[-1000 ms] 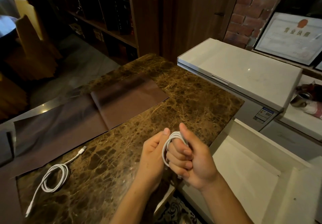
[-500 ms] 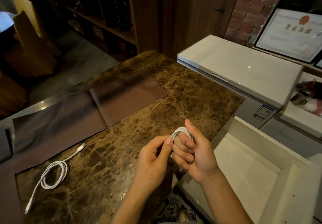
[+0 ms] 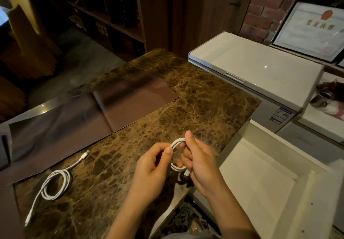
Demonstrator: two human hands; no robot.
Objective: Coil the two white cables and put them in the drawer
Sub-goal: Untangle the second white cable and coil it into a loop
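Note:
Both my hands hold a small coil of white cable [image 3: 176, 143] above the near right edge of the brown marble table [image 3: 195, 104]. My left hand [image 3: 154, 166] pinches the coil's upper left side between thumb and forefinger. My right hand [image 3: 200, 162] has fingers through the loop, and a white plug end pokes out below them. The second white cable [image 3: 55, 184] lies loosely coiled on the table at the near left, both plug ends trailing out. The open white drawer [image 3: 260, 181] stands to the right of my hands, its inside bare.
A dark brown mat [image 3: 78, 112] covers the table's left and far part. A white chest appliance [image 3: 256, 71] stands behind the drawer, with a metal cup [image 3: 321, 97] and a framed certificate [image 3: 312, 28] beyond. Dark shelves line the back wall.
My hands have eased apart, opening the coil into a visible loop; before, the right fist was clenched around it. The cable on the table has not moved.

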